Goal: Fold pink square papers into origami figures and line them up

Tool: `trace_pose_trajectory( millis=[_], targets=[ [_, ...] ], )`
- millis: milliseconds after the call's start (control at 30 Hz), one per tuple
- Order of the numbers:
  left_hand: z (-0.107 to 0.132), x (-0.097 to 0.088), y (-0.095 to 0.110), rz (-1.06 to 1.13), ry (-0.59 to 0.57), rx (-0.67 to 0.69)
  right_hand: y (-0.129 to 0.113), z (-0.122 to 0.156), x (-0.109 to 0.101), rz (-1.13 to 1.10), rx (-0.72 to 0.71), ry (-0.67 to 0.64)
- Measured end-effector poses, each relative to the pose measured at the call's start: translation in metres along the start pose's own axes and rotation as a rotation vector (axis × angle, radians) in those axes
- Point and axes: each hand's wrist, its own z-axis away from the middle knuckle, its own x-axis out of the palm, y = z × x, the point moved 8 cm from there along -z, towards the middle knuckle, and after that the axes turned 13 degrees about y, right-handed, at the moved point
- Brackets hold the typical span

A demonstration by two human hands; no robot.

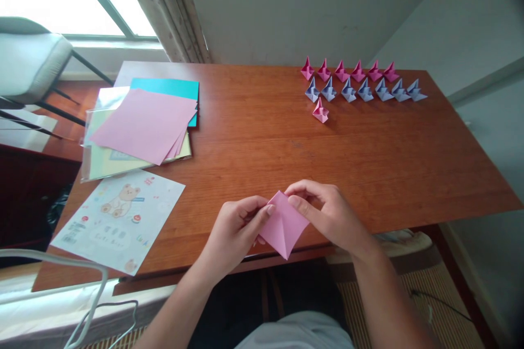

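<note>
Between my two hands, at the table's front edge, is a folded piece of pink paper (284, 226). It is diamond-shaped, with a crease running down its middle and one corner pointing toward me. My left hand (239, 229) pinches its left side between thumb and fingers. On the upper right edge, my right hand (323, 210) grips the paper with the thumb on top and the fingers behind. The underside of the paper and some fingertips are hidden.
Folded paper figures stand at the back right: a dark pink row (358, 72), a pale blue row (365, 90) and one pink figure (321, 111). Pink sheets (147, 122) lie over teal paper (164, 87) on the left. Nearer is a bear-printed sheet (118, 218). A white cable (102, 283) crosses the lower left.
</note>
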Motion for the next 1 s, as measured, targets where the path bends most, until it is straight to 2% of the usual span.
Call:
trace_pose_trajectory(
  millis=[100,200,333,500,733,867,1000],
  targets=[
    [-0.001,0.004,0.004,-0.082,-0.047,0.038,-0.005,-0.005,0.006,-0.013,-0.033,-0.013],
    [-0.002,0.004,0.005,-0.092,-0.019,0.033,-0.010,-0.006,0.008,-0.053,-0.074,0.018],
    [0.002,0.006,-0.002,0.088,0.056,-0.072,-0.009,-0.003,-0.001,-0.133,-0.070,0.159],
    [0.010,0.018,-0.011,0.301,0.043,-0.234,-0.007,0.003,-0.012,-0.154,-0.038,0.319],
    [0.010,0.023,-0.009,0.367,0.027,-0.268,-0.004,0.004,-0.017,-0.093,-0.043,0.353],
    [0.013,0.027,-0.010,0.386,-0.031,-0.287,-0.007,0.005,-0.021,-0.041,-0.055,0.391],
    [0.013,0.024,-0.013,0.328,-0.030,-0.291,-0.004,0.003,-0.019,-0.100,-0.022,0.351]
  ],
)
